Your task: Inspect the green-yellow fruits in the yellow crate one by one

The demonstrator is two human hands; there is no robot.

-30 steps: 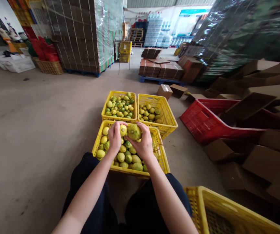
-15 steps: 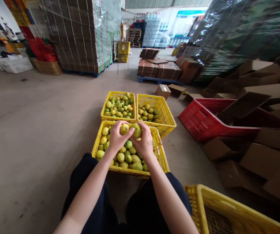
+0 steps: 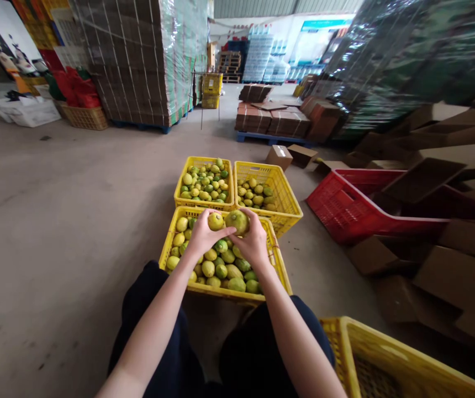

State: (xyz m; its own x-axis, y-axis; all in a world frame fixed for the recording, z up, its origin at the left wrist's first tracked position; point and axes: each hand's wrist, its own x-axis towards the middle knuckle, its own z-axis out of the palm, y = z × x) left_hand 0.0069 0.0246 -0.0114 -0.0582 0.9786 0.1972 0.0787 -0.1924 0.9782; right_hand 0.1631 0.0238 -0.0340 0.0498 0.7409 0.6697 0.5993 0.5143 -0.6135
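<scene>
Above the near yellow crate [image 3: 163, 243], my left hand [image 3: 202, 235] is closed round a yellow lemon [image 3: 216, 221]. Beside it, my right hand [image 3: 256, 240] grips a larger greenish lemon [image 3: 237, 222]. The two fruits are held side by side, and my left thumb reaches across towards the right one. Below my hands, the crate is filled with many yellow and green lemons [image 3: 208, 269]. My wrists hide part of that fruit.
Behind stand two more yellow crates, the left crate [image 3: 176, 194] full of lemons, the right crate [image 3: 289, 193] partly filled. A red crate [image 3: 332, 213] and cardboard boxes [image 3: 448, 271] lie to the right. Another yellow crate [image 3: 341, 348] is by my right knee. Wrapped pallet stacks [image 3: 121, 66] stand farther back.
My right hand has turned the greenish lemon, so its end now faces me more. Both hands still hold their fruit. The whole view has shifted slightly.
</scene>
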